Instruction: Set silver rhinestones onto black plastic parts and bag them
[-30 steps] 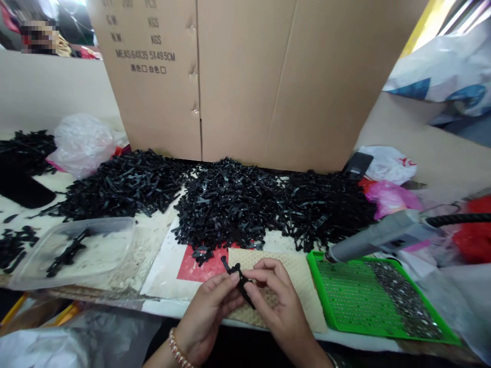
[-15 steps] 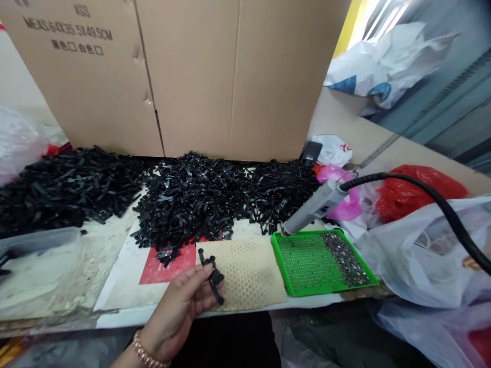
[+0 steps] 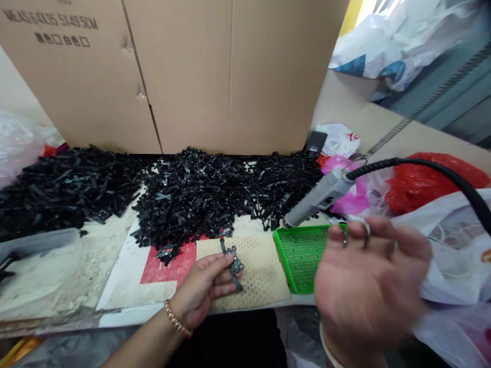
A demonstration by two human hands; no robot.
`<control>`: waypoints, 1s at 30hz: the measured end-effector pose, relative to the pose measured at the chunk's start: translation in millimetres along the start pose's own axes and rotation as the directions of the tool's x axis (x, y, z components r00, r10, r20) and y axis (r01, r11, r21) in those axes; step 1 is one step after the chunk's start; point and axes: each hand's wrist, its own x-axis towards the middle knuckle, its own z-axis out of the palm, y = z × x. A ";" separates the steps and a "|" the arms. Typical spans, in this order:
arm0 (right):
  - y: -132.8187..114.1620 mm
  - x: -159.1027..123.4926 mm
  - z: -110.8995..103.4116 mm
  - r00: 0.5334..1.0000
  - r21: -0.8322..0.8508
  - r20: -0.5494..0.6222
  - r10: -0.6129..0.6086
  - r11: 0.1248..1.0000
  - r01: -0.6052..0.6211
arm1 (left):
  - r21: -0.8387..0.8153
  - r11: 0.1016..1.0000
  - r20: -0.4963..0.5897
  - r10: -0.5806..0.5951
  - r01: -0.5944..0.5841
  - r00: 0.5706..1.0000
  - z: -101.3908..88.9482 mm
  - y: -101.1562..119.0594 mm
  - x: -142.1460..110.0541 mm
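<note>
Your left hand pinched a small black clip between thumb and fingers, held just above the honeycomb mat. Your right hand was blurred and spread open, holding nothing, raised over the green tray near the grey tool.

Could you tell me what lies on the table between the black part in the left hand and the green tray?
In the head view, only the tan honeycomb mat lies between the black part in the left hand and the green tray.
</note>
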 end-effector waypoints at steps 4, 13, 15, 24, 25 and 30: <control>51.0 38.3 20.8 0.989 0.054 0.126 0.075 0.995 -0.082 | 0.062 0.998 0.058 -0.033 0.029 0.998 8.4 -0.2 12.6; 84.6 62.8 19.5 0.948 0.114 0.278 0.155 0.975 -0.192 | 0.162 0.987 0.129 -0.027 0.005 0.991 42.6 -10.5 56.5; 99.8 64.3 19.2 0.954 0.199 0.218 0.207 0.947 -0.251 | 0.190 0.982 0.107 -0.033 0.012 0.994 45.5 -14.8 63.6; 127.7 60.0 15.9 0.931 0.343 0.259 0.259 0.876 -0.339 | 0.292 0.956 0.072 -0.060 0.037 0.996 46.4 -17.4 66.1; 128.3 59.4 15.5 0.929 0.338 0.269 0.254 0.878 -0.338 | 0.296 0.954 0.067 -0.062 0.040 0.996 47.0 -17.4 66.4; 131.7 55.4 15.4 0.918 0.333 0.308 0.250 0.876 -0.350 | 0.304 0.952 0.083 -0.071 0.043 0.994 50.7 -17.2 67.9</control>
